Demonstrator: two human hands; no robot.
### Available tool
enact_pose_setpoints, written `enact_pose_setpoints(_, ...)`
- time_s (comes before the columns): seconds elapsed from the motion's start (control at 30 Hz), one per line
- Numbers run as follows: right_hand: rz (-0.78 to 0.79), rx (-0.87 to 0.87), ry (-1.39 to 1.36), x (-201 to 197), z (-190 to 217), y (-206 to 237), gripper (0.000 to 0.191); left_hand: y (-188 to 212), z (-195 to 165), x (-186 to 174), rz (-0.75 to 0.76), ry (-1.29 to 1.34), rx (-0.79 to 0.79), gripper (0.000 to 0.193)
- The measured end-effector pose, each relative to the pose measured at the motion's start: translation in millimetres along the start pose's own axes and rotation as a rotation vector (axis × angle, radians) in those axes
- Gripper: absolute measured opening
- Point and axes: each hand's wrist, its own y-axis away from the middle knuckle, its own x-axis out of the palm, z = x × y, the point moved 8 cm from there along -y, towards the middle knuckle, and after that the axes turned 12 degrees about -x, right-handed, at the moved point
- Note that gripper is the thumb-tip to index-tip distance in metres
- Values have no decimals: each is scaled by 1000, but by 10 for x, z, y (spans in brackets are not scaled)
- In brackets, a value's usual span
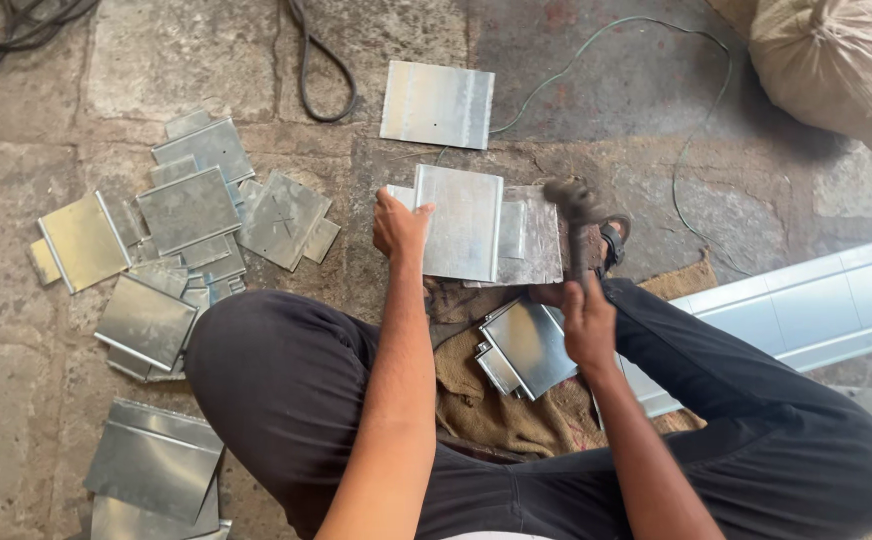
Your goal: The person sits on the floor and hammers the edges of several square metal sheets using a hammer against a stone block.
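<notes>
Seated cross-legged on the stone floor point(36, 420), the person keeps the left hand point(399, 225) pressed flat on the galvanized sheet's point(463, 222) left edge while the right hand point(588, 322), fist closed around the hammer point(576, 215), should strike squarely, clear of fingers.

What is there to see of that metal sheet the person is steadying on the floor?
The metal sheet is a flat, roughly square piece of dull grey, galvanised-looking metal. It lies on another similar sheet on the stone floor. The left hand presses its left edge. The right hand holds a hammer, blurred, just beside its right edge.
</notes>
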Motion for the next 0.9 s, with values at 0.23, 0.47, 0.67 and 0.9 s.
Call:
enact_pose_setpoints(0.23,142,46,180,41,-197,22,44,12,-20,-38,-78,27,13,86)
enact_pose_setpoints(0.47,-14,-56,-22,12,-43,42,37,13,-8,-90,-140,73,6,86)
enact_pose_setpoints(0.67,142,31,59,149,-181,-93,42,-10,-15,-71,-129,78,-18,86)
enact_pose_setpoints(0.9,47,16,-13,35,-49,-67,42,-19,53,19,-70,72,-25,87)
